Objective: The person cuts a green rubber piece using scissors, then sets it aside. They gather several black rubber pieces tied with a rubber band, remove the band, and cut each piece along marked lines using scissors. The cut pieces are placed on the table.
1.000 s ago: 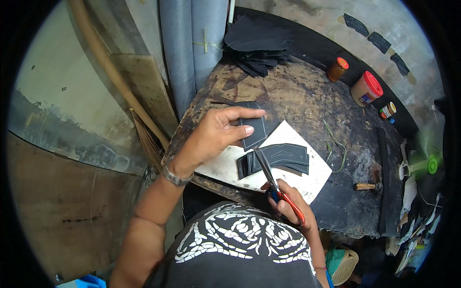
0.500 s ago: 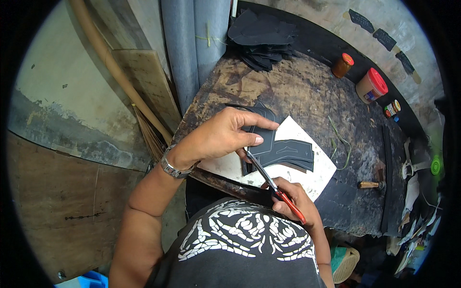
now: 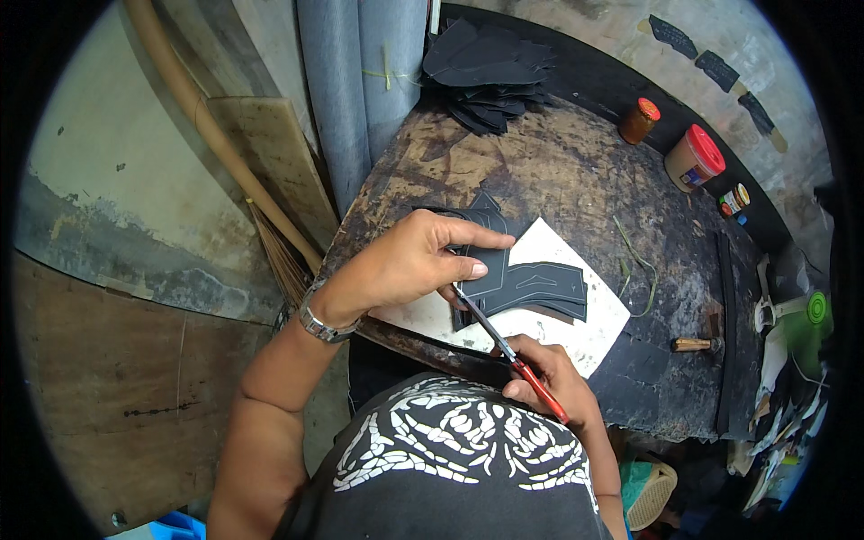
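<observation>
1. Workbench (image 3: 576, 171), dark and scuffed, carries a white sheet (image 3: 589, 333) as cutting surface.
2. Left hand (image 3: 409, 265) pinches the black cut piece (image 3: 526, 283), steadying it at 3 o'clock.
3. Right hand (image 3: 553, 382) grips red-handled scissors (image 3: 499, 337), blades aimed at 11 o'clock.

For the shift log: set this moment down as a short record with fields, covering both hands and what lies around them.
left hand: left hand presses on the dark cut pieces
right hand: right hand grips red-handled scissors, blades pointing at the pieces under the left hand
underlay: white sheet on a worn dark table
far edge: stack of dark pieces
right side: red-lidded jars
</observation>
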